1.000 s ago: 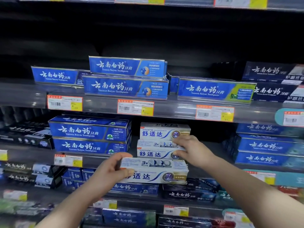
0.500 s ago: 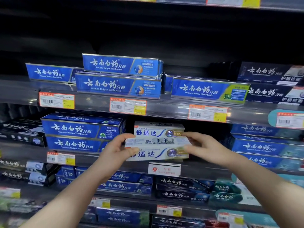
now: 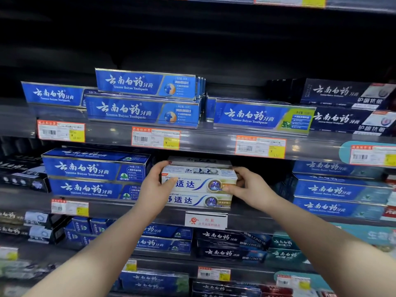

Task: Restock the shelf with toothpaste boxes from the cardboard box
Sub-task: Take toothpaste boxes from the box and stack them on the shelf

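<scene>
A white toothpaste box [image 3: 199,179] with blue lettering and a gold end sits on top of another white box [image 3: 199,200] on the middle shelf [image 3: 246,215]. My left hand [image 3: 155,187] grips its left end, thumb across the front. My right hand [image 3: 248,187] holds its right end. A third white box [image 3: 199,160] shows behind, further back on the shelf. The cardboard box is out of view.
Stacked blue toothpaste boxes [image 3: 94,174] stand close on the left and more blue boxes [image 3: 338,194] on the right of the white stack. The shelf above [image 3: 214,144] with price tags hangs low over the boxes. A white sign [image 3: 205,220] clips to the shelf edge below.
Both hands lifted the white box from in front of the lower shelf up onto the stack and pushed it inward. The view shifted slightly.
</scene>
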`<action>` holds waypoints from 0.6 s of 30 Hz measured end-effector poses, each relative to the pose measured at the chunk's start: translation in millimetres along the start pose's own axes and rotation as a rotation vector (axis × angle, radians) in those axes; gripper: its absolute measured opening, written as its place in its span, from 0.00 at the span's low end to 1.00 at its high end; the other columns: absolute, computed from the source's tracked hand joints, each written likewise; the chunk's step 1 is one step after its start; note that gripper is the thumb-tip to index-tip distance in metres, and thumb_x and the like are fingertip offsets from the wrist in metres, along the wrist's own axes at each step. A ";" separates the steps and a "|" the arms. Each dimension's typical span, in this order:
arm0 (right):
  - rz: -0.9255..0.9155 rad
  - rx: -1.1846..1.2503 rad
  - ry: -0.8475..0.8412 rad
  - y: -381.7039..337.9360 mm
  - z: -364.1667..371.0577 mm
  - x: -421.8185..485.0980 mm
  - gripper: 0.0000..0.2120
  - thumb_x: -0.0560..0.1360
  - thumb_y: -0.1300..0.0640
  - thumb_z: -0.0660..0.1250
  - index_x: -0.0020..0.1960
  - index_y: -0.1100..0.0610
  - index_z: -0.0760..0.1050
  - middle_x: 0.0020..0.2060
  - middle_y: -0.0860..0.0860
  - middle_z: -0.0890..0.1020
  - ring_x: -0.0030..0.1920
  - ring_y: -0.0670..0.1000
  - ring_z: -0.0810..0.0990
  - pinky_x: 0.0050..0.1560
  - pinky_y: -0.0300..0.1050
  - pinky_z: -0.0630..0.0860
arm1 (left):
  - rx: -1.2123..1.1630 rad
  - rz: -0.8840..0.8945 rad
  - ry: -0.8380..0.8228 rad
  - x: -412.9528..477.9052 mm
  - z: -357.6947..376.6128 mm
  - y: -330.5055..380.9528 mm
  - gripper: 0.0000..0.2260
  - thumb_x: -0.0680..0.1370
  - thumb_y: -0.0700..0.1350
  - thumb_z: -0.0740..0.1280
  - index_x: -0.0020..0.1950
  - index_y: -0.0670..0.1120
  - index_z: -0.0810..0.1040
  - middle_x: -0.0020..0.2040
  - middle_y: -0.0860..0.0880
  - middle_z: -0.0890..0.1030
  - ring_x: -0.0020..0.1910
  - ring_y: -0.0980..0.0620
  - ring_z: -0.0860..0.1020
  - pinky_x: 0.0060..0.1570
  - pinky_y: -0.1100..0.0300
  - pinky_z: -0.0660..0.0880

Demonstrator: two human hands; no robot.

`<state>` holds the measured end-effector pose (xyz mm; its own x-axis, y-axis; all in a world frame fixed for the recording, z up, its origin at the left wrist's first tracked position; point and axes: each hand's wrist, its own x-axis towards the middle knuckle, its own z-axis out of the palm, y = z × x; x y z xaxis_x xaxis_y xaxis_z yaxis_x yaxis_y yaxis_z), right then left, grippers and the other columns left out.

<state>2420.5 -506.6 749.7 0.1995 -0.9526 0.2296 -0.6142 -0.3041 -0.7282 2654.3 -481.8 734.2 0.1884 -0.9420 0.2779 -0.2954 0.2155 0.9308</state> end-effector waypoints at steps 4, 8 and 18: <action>0.065 -0.004 0.008 5.3 -1.4 0.9 0.27 0.69 0.52 0.73 0.64 0.57 0.69 0.51 0.52 0.80 0.50 0.50 0.80 0.54 0.45 0.76 | 0.092 -0.027 -0.018 -6.3 5.2 -4.5 0.28 0.77 0.39 0.64 0.74 0.49 0.56 0.55 0.57 0.76 0.42 0.60 0.75 0.35 0.77 0.71; 0.079 0.038 -0.038 5.8 1.9 -2.0 0.17 0.71 0.53 0.70 0.59 0.56 0.75 0.56 0.51 0.81 0.54 0.44 0.76 0.58 0.40 0.73 | 0.175 -0.042 0.021 -5.1 7.0 -10.5 0.19 0.76 0.39 0.64 0.67 0.45 0.69 0.55 0.49 0.80 0.54 0.48 0.78 0.50 0.59 0.71; 0.066 -0.016 -0.008 2.6 3.0 -4.7 0.12 0.70 0.53 0.71 0.53 0.51 0.79 0.50 0.49 0.83 0.50 0.45 0.80 0.58 0.45 0.76 | 0.222 -0.026 0.042 -3.4 6.0 -15.5 0.18 0.75 0.38 0.64 0.65 0.50 0.71 0.55 0.48 0.81 0.48 0.51 0.77 0.49 0.59 0.70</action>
<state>2420.3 -503.0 744.8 0.1637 -0.9707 0.1761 -0.6387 -0.2403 -0.7310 2652.7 -483.4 717.4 0.2358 -0.9341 0.2681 -0.4882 0.1246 0.8638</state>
